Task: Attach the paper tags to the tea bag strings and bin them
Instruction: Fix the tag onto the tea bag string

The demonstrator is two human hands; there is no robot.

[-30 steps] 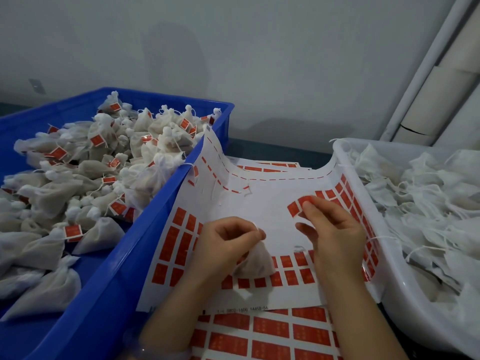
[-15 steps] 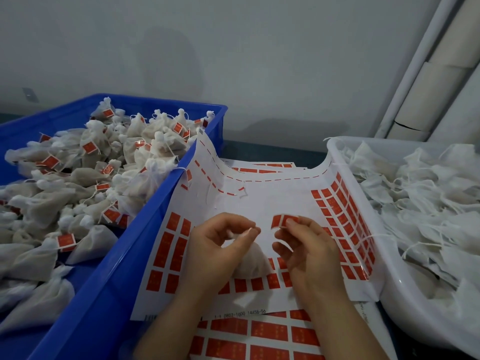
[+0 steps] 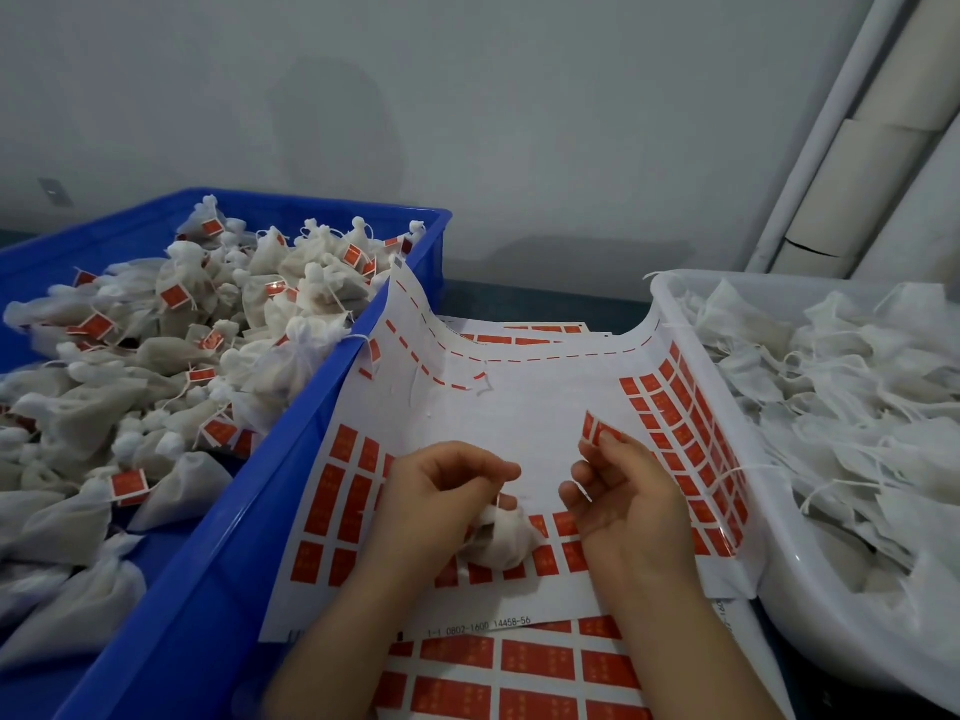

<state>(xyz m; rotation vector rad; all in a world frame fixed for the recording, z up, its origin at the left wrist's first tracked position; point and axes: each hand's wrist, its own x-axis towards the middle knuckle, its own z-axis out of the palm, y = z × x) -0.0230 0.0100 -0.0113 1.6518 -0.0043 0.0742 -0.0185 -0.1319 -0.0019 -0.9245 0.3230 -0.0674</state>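
Observation:
My left hand [image 3: 441, 491] pinches the neck of a small white tea bag [image 3: 498, 543] that hangs down onto the sticker sheet [image 3: 519, 413]. My right hand [image 3: 628, 491] pinches a red paper tag [image 3: 597, 431] peeled off the sheet and holds it upright at its fingertips; a short white string end shows near its lower fingers. A small gap separates the two hands. The sheet is white with rows of red tags along its left, bottom and right sides, and it curls up against both bins.
A blue bin [image 3: 291, 459] on the left is heaped with tagged tea bags. A white bin [image 3: 727, 459] on the right holds untagged white bags with loose strings. More tag sheets [image 3: 519, 672] lie underneath near me. A grey wall and white pipes stand behind.
My right hand lifted the red tag off the sheet and brought it left toward my left hand, then drew slightly back. My left hand kept hold of the tea bag.

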